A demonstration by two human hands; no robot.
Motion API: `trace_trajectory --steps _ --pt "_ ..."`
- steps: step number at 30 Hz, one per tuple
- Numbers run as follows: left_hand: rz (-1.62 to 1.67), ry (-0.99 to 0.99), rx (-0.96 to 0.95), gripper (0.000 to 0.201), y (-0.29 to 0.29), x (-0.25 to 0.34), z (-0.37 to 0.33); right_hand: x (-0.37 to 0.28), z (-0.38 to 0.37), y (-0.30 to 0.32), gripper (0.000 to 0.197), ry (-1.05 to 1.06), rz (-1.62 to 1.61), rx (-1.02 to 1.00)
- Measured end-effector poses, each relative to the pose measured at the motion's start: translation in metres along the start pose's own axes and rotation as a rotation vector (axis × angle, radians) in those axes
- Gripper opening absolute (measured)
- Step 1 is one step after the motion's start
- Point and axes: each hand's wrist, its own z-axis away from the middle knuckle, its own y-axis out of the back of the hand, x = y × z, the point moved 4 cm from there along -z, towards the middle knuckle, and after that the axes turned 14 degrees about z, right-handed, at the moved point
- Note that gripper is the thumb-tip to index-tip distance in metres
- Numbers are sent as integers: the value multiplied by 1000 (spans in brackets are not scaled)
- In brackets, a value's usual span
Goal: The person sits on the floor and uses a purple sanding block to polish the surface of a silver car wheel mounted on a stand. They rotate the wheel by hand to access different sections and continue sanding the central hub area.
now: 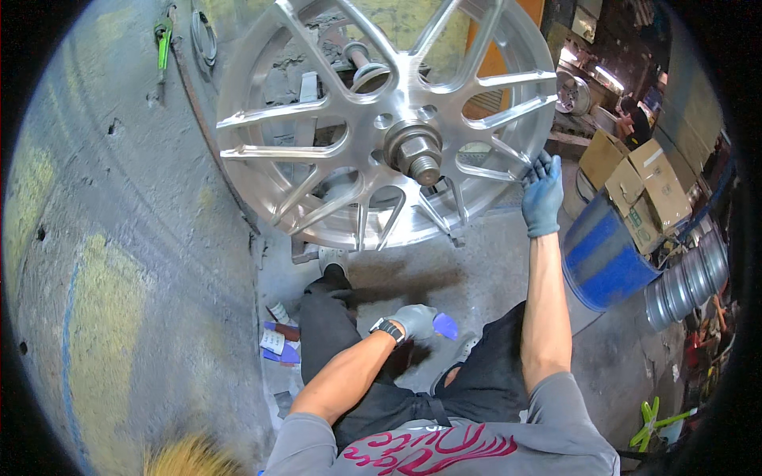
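A bare silver alloy wheel [313, 131] with many split spokes stands upright in front of me, held at its hub by a large nut on a threaded shaft [426, 168]. My right hand [544, 200], in a blue-grey glove, has its fingers curled on the wheel's lower right edge. Low between my knees, my left hand [414, 320] wears a grey glove, with a watch [389, 328] at the wrist. It is closed on a small purple piece of what looks like sandpaper [445, 326]; the fingers are partly hidden.
A concrete wall [143, 238] rises close on my left. Purple sheets [282, 353] lie at its foot. On the right stand a blue drum [607, 254] with cardboard boxes [647, 186] on it, and stacked metal rims [686, 282]. Another person [633, 119] is far back right.
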Motion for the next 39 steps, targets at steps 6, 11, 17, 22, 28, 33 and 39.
trace_trajectory --steps 6,11,17,22,28,33,39 --pt "9 6 -10 49 1 3 1 34 19 10 53 -87 -68 -29" --pt "-22 14 -30 47 5 12 5 79 49 22 47 -230 -160 -27" --pt "-18 3 -23 32 0 2 4 127 101 -1 39 -408 -291 2" --pt "-36 38 -55 35 -3 -4 -1 165 140 -19 37 -567 -445 -60" --pt "-11 28 -50 39 -5 -4 -2 187 185 -45 45 -765 -460 -125" --pt "-19 55 -45 35 -8 -10 -2 199 218 -24 48 -828 -327 -228" --pt "-36 70 -33 36 1 -14 -3 212 214 60 31 -745 51 171"
